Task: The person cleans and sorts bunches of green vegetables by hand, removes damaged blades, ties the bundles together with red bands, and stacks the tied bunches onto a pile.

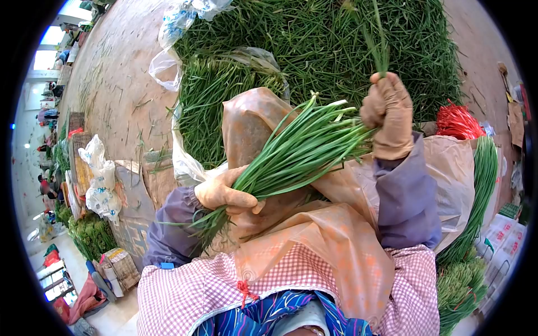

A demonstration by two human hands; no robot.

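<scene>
Right now we hold the bundle point(302, 148) of long green leaves at the centre of the frame, slanting from lower left to upper right. Our left hand point(227, 191), left of centre, has its fingers curled around the bundle near its lower end; the thin leaf tips hang down past the wrist. Our right hand point(390, 115), right of centre, is raised beside the bundle's pale upper end, its fingers folded in a fist around a few stalks point(379, 42) that point toward the top edge.

Behind both hands, a heap point(319, 33) of loose greens fills the top of the frame. More greens point(200, 103) lie in a white bag point(180, 151), left of the heap. Below the bundle, a clear sheet point(336, 235) with orange spots covers our lap, over a pink checked apron point(190, 288) at the bottom. A blue clip point(167, 265) sits at lower left, just under our left sleeve point(174, 224).

At right, red ties point(457, 120) lie piled near our right sleeve point(404, 196), and a long bunch point(485, 173) droops below them. Shorter bunches point(459, 283) stand at lower right. Crumpled plastic point(102, 176) lies at left, and scattered bits of green dot the brown floor point(123, 45) at upper left.
</scene>
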